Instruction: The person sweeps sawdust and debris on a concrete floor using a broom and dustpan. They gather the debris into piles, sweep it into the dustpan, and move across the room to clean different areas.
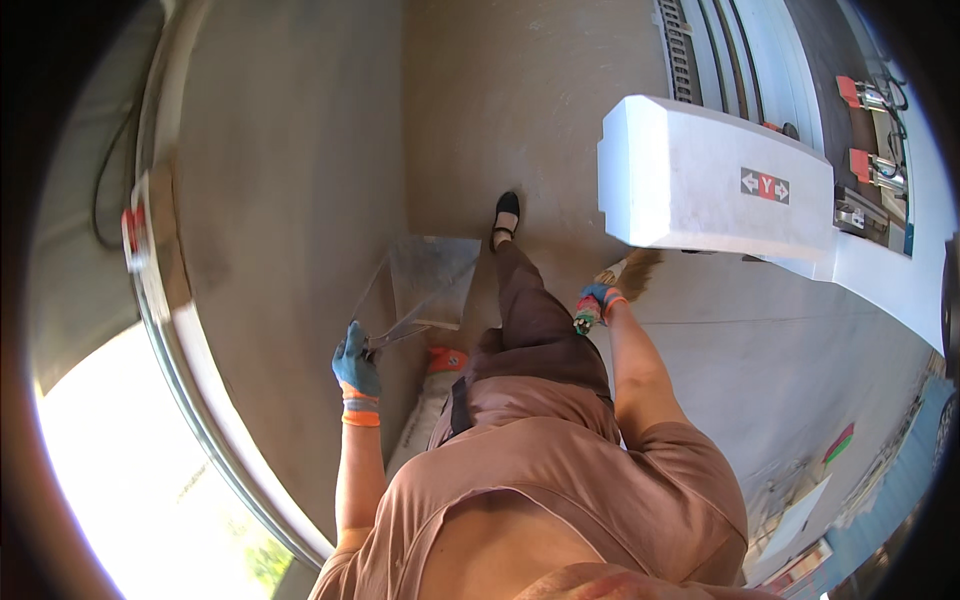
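My left hand [357, 372], in a blue and orange glove, is closed around the thin wire handle of a dustpan. The grey sheet-metal dustpan [435, 282] hangs by the wall, left of my leg. In my right hand [605, 296], gloved likewise, is a short hand broom [637, 274], gripped near its colourful bound handle. Its brown bristles point up and to the right, below the white machine housing, and look slightly blurred. Whether the bristles touch the floor I cannot tell.
A white machine housing [715, 180] with an arrow label juts in from the right, beside rails and cables. At left runs a grey wall [290, 150] with a bright opening below it. A sack with an orange patch [425, 400] lies by my left side. My black shoe [508, 207] is ahead.
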`<act>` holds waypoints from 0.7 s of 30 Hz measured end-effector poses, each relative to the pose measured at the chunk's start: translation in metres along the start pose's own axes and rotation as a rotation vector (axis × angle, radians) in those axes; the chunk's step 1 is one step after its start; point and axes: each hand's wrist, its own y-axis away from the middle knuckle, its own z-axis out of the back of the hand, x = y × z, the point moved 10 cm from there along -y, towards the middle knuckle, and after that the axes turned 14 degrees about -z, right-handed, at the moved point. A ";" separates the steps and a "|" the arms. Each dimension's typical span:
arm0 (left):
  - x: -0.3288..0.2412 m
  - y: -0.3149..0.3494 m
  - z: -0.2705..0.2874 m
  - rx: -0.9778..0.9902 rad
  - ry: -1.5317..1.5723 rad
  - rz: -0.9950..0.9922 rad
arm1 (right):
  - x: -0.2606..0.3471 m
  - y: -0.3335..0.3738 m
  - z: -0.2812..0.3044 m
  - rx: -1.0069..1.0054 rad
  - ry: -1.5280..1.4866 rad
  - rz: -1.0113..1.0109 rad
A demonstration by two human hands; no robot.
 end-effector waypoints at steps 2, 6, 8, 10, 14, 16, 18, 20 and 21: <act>-0.025 -0.036 -0.036 0.039 -0.024 0.019 | 0.028 -0.022 -0.016 -0.020 0.083 0.028; -0.051 -0.102 -0.074 0.171 -0.159 0.020 | 0.094 -0.047 -0.064 -0.008 -0.035 0.064; -0.062 -0.135 -0.106 0.171 -0.107 0.068 | 0.135 -0.035 -0.087 -0.115 0.248 0.154; -0.070 -0.165 -0.142 0.207 -0.053 0.116 | 0.177 -0.010 -0.123 -0.238 0.518 0.238; -0.068 -0.218 -0.168 0.251 0.047 0.192 | 0.214 0.114 -0.173 -0.381 0.470 0.294; -0.075 -0.237 -0.196 0.293 0.075 0.212 | 0.226 0.184 -0.191 -0.509 0.473 0.344; -0.092 -0.248 -0.229 0.356 0.093 0.206 | 0.230 0.207 -0.200 -0.650 0.509 0.392; -0.098 -0.270 -0.248 0.386 0.085 0.199 | 0.231 0.198 -0.209 -0.731 0.593 0.390; -0.099 -0.282 -0.257 0.401 0.082 0.196 | 0.234 0.192 -0.211 -0.738 0.623 0.379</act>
